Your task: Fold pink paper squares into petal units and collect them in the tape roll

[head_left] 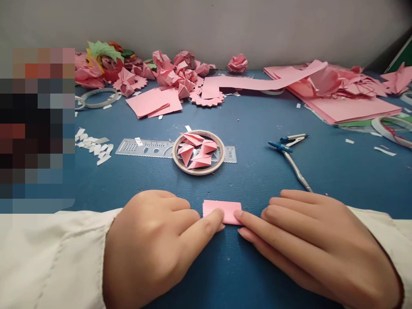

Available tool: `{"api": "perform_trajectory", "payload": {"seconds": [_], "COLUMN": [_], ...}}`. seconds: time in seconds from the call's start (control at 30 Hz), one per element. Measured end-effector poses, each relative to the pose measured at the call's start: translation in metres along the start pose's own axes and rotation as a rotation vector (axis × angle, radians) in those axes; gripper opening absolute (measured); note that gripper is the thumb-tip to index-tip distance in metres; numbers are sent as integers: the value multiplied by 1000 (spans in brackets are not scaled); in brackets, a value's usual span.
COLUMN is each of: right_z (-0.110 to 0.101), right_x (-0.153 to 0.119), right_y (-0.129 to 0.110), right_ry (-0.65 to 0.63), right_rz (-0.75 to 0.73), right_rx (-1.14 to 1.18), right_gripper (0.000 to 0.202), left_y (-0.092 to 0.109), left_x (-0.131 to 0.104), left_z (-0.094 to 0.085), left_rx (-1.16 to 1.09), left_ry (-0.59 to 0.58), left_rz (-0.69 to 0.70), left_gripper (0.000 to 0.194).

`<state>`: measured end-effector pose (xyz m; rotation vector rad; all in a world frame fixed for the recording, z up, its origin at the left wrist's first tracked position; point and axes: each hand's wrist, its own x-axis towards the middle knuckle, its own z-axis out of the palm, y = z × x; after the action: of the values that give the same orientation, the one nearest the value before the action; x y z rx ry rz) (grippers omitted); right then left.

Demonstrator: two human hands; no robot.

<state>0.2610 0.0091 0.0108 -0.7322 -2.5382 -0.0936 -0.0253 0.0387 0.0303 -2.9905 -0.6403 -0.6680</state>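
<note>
Folded pink paper (230, 209): flat on the blue bench (225, 270), between the two hands, long axis running left to right. Left hand (151, 244) overlaps it more: thumb tip bears on its upper face near the middle, another fingertip showing at the near edge. Cannot tell whether this grip pinches the paper or only presses it down. Right hand (322, 242) reaches less far in: index fingertip on the right end, thumb just off the near right corner; grip narrow, nothing seen between the tips. From the left grip the paper's free end points right, toward the right index.

Beyond the paper: tape ring (198, 172) with folded pink pieces (201, 161) inside; a stencil ruler (148, 149) passes beneath it. Compass (283, 148) beyond the right hand. Farther back, a long pink strip (238, 83).
</note>
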Motion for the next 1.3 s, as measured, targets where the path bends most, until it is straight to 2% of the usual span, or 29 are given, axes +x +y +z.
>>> {"api": "perform_trajectory", "payload": {"seconds": [0.13, 0.23, 0.3, 0.4, 0.53, 0.7, 0.87, 1.3], "right_z": [5, 10, 12, 10, 4, 0, -1, -3], "right_x": [-15, -29, -34, -31, -13, 1, -2, -2], "right_y": [-2, -4, -5, -4, -1, 1, 3, 0], "right_ry": [4, 9, 7, 1, -4, -14, -38, -60], "right_rz": [31, 45, 46, 48, 40, -11, -23, 11], "right_rx": [-54, -99, -104, -101, -56, 15, 12, -3], "right_gripper": [18, 38, 44, 39, 20, 19, 21, 24], "left_y": [-1, -1, 0, 1, 1, 0, 1, 0], "left_x": [-1, -3, -3, -3, -1, 0, -2, -2], "left_z": [3, 4, 3, 1, 0, 1, 2, 3], "left_rx": [-16, -19, -4, 18, 28, 32, 22, 25], "left_ry": [-36, -29, -15, -18, -33, -31, -26, -19], "left_rz": [-1, -5, -10, 4, 18, 23, 11, -15], "left_gripper": [41, 39, 42, 47, 52, 52, 45, 46]}}
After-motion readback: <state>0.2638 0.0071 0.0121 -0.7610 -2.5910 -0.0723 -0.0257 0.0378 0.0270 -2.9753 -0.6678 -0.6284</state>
